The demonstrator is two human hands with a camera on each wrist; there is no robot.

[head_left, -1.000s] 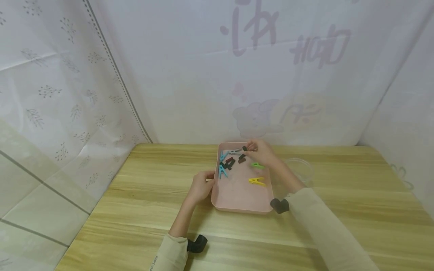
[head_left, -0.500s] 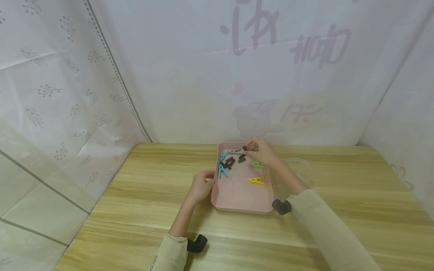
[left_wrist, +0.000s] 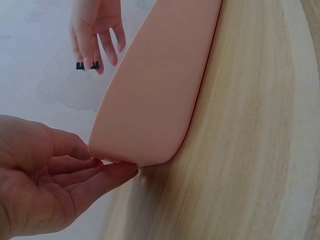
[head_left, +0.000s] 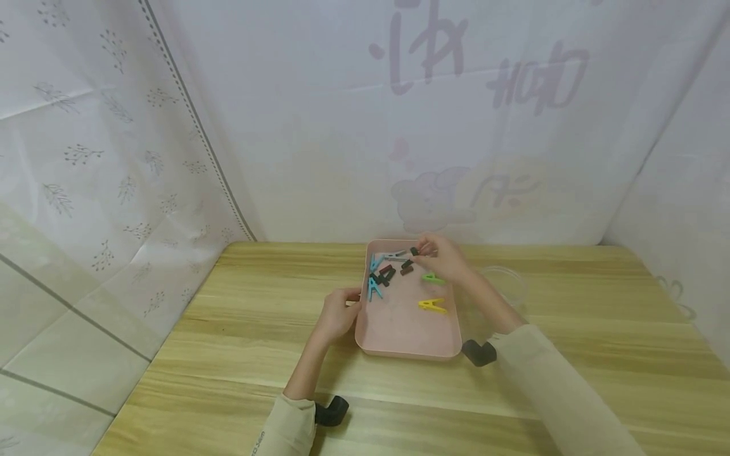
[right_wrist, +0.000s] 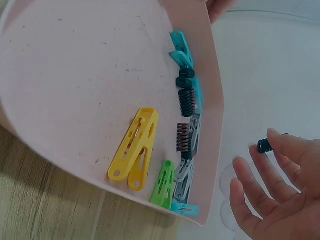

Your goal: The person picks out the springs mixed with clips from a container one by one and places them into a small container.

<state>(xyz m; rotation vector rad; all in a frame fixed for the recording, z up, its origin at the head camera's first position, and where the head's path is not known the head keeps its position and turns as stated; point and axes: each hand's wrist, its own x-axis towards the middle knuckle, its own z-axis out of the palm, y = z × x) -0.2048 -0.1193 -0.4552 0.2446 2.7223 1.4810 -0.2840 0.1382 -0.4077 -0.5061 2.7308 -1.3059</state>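
Near the pink tray's (head_left: 407,332) far end, head view: I judge the dark coil spring (head_left: 414,252) could slip if pinched off-centre. Left wrist view: my left hand (left_wrist: 40,185) grips the tray between thumb and fingers. Right wrist view: my right hand (right_wrist: 287,205) pinches the spring, other fingers spread.

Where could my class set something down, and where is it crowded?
Free: the pink tray between the yellow clip and near wall; the wooden table left of the left hand. Crowded: the tray's far left, blue clips and dark springs bunched.
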